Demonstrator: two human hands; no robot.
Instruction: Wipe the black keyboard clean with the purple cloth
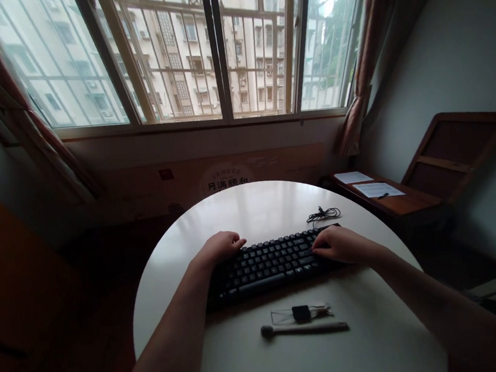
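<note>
Two ends of the keyboard (262, 263) are covered on the table (165, 287): by the left hand (219, 248), curled, its grip hidden, and by the right hand (339, 244), thumb and fingertips drawn close, anything pinched impossible to tell. The cable (324, 215), bunched just behind, could be snagged if the keyboard were turned; the wire tool (302, 313) and brush (305, 328), in front, could be knocked by a careless slide.
</note>
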